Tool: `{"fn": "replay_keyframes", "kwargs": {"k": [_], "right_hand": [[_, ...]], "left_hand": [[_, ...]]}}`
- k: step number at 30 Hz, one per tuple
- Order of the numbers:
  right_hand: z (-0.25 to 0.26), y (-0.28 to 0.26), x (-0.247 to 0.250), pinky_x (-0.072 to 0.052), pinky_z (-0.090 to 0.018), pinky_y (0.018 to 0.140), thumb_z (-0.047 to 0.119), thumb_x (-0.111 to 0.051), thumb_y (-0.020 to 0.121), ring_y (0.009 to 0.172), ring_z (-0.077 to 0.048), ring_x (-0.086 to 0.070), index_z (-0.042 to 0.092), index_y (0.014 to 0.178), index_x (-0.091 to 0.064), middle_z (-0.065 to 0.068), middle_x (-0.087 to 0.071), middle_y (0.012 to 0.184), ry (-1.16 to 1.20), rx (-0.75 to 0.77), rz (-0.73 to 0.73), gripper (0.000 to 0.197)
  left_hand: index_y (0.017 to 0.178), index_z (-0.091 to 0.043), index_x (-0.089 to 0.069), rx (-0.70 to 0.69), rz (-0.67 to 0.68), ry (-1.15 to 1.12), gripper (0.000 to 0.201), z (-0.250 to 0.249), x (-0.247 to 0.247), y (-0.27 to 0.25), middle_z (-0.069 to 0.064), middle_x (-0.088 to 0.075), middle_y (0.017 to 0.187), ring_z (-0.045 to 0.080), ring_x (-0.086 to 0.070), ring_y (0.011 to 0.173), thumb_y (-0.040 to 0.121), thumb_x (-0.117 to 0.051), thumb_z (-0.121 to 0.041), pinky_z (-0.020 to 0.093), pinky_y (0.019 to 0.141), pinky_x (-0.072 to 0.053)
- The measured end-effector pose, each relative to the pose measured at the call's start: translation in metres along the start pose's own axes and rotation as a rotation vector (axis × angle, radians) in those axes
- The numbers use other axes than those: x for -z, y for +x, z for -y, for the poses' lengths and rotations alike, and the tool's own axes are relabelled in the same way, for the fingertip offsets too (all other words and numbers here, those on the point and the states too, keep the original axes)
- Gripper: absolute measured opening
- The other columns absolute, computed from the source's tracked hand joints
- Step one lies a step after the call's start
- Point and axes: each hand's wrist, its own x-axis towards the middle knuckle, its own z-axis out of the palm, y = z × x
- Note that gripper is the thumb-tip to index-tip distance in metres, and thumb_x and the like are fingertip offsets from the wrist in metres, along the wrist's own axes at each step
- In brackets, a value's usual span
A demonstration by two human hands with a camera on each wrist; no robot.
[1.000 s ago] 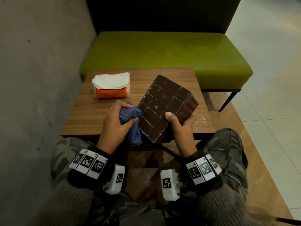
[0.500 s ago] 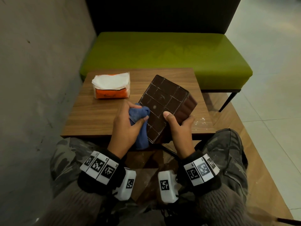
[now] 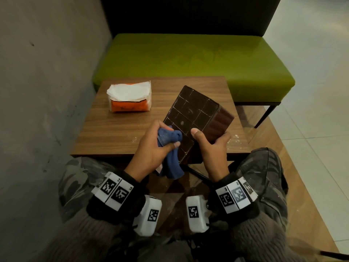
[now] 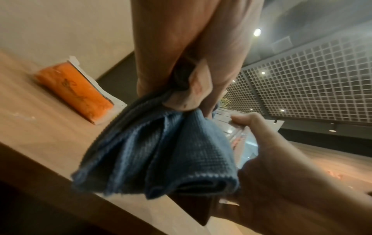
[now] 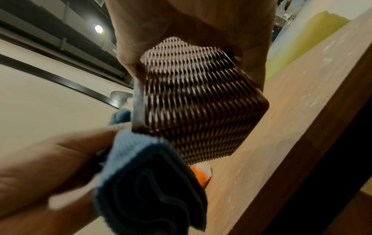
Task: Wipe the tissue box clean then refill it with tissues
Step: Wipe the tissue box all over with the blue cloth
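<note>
A dark brown tissue box (image 3: 196,118) with a woven side (image 5: 197,108) is tilted above the near edge of the wooden table (image 3: 117,129), its gridded base facing me. My right hand (image 3: 209,144) grips its lower right corner, thumb on the base. My left hand (image 3: 156,146) holds a bunched blue cloth (image 3: 170,140) against the base's lower left; the cloth (image 4: 161,152) hangs below the fist. An orange pack of white tissues (image 3: 130,99) lies at the table's far left, and the pack (image 4: 76,93) shows behind the cloth.
A green bench seat (image 3: 188,61) with a dark back stands just beyond the table. A grey wall (image 3: 37,91) runs close along the left. White crumbs (image 3: 235,138) speckle the table's near right corner. My knees sit under the table's near edge.
My left hand has slid the blue cloth rightward from beside the box onto its gridded base. The box and my right hand have barely shifted.
</note>
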Motion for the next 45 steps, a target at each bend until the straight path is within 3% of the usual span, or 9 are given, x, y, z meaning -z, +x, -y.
{"fn": "replay_keyframes", "kwargs": {"k": [5,10,16,21,26,29,33,39,45], "right_hand": [[-0.006,-0.003,0.000,-0.050,-0.043,0.096,0.059,-0.074,0.048,0.109,-0.016,-0.058,0.027,0.114,-0.029,0.004,-0.054,0.116,-0.027,-0.012,0.014,0.086],[-0.006,0.001,0.000,-0.051,-0.042,0.096,0.042,-0.078,0.064,0.107,-0.015,-0.060,0.026,0.115,-0.030,0.001,-0.056,0.115,0.045,-0.032,-0.011,0.072],[-0.004,0.003,0.004,-0.050,-0.033,0.091,0.024,-0.074,0.079,0.103,-0.010,-0.058,0.022,0.121,-0.028,0.005,-0.054,0.112,0.078,-0.033,0.003,0.063],[-0.001,0.001,0.000,-0.051,-0.029,0.088,0.025,-0.074,0.077,0.105,-0.009,-0.058,0.021,0.124,-0.028,0.004,-0.054,0.114,0.098,-0.025,0.044,0.066],[0.005,0.007,0.000,-0.050,-0.021,0.079,0.020,-0.073,0.080,0.095,-0.007,-0.061,0.016,0.125,-0.029,0.005,-0.058,0.106,0.138,-0.004,0.008,0.062],[0.006,0.007,0.006,-0.050,-0.019,0.077,0.033,-0.079,0.069,0.094,-0.003,-0.062,0.020,0.124,-0.029,0.007,-0.057,0.107,0.176,0.013,0.049,0.075],[0.006,0.005,0.005,-0.050,-0.016,0.075,0.050,-0.072,0.055,0.094,0.001,-0.062,0.021,0.125,-0.029,0.010,-0.055,0.110,0.172,0.021,0.064,0.087],[0.013,0.012,0.004,-0.052,-0.023,0.072,0.039,-0.064,0.067,0.091,-0.005,-0.061,0.014,0.130,-0.030,0.006,-0.056,0.104,0.211,-0.004,0.049,0.075],[0.014,0.002,0.011,-0.057,-0.024,0.079,0.052,-0.067,0.053,0.099,-0.005,-0.062,0.016,0.128,-0.030,0.010,-0.055,0.112,0.144,0.053,0.172,0.091]], "left_hand": [[0.090,-0.024,-0.048,0.154,-0.066,-0.146,0.035,0.013,0.012,0.019,0.000,-0.059,0.092,0.018,-0.059,0.091,0.076,-0.071,-0.002,0.030,0.079,-0.049],[0.095,-0.019,-0.049,0.126,-0.007,-0.161,0.033,0.001,0.004,0.011,0.002,-0.059,0.097,0.018,-0.059,0.096,0.077,-0.070,-0.002,0.030,0.083,-0.049],[0.102,-0.016,-0.051,0.020,0.061,0.015,0.035,-0.008,-0.003,-0.005,-0.012,-0.056,0.090,0.000,-0.055,0.081,0.076,-0.073,-0.017,0.007,0.071,-0.045],[0.102,-0.014,-0.049,0.067,-0.099,-0.034,0.034,-0.012,0.014,0.012,-0.002,-0.059,0.093,0.015,-0.058,0.090,0.078,-0.072,-0.009,0.037,0.086,-0.049],[0.094,-0.017,-0.049,-0.095,0.177,0.064,0.030,-0.029,-0.008,-0.015,-0.005,-0.055,0.093,0.002,-0.056,0.091,0.077,-0.071,-0.008,0.020,0.084,-0.046],[0.088,-0.031,-0.048,-0.049,0.030,0.037,0.033,-0.013,0.004,-0.005,-0.012,-0.055,0.085,-0.010,-0.056,0.080,0.077,-0.071,-0.010,0.014,0.077,-0.047],[0.105,-0.015,-0.049,-0.022,-0.214,0.002,0.032,-0.001,0.026,0.018,-0.013,-0.056,0.094,-0.005,-0.054,0.084,0.080,-0.069,-0.012,0.015,0.076,-0.046],[0.093,-0.036,-0.047,-0.233,0.081,0.083,0.036,-0.020,-0.005,-0.027,-0.011,-0.055,0.095,-0.006,-0.055,0.091,0.078,-0.072,-0.014,0.011,0.079,-0.044],[0.094,-0.016,-0.048,-0.086,-0.304,-0.054,0.031,-0.004,0.029,0.018,-0.011,-0.056,0.087,-0.009,-0.055,0.080,0.076,-0.073,-0.011,0.008,0.073,-0.042]]}}
